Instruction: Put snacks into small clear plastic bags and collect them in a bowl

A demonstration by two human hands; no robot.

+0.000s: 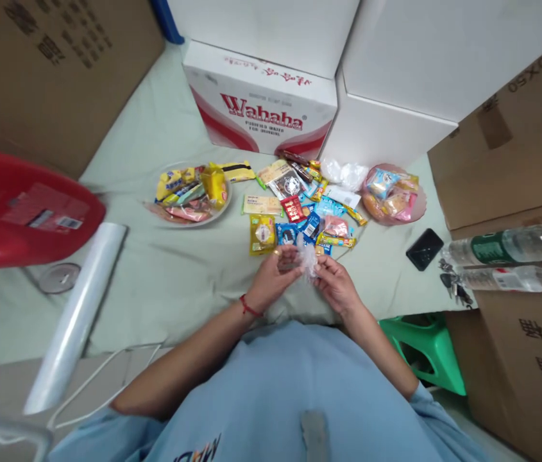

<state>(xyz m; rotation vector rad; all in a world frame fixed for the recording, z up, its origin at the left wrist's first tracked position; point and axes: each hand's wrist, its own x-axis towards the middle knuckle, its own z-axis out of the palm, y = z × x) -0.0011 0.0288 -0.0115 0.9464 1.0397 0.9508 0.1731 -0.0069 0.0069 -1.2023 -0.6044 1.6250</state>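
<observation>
A small bunched piece of clear, crinkled plastic film (307,258) is held between my two hands, close to the table's near side. My left hand (281,273), with a red string at the wrist, pinches its left side. On the other side, the fingers and thumb of my right hand (334,282) are closed on it. Just beyond my fingers lies a pile of packaged snacks, including a yellow packet (262,235), a red packet (292,208) and blue packets (311,224). More crinkled clear plastic (344,172) lies behind the pile.
Snacks fill a pale bowl (225,208) on the left and a pink bowl (422,204) on the right. A phone (424,249), keys (455,287) and two bottles (516,247) lie farther right. A white Wahaha box (261,106) stands behind; a plastic roll (78,314) lies left.
</observation>
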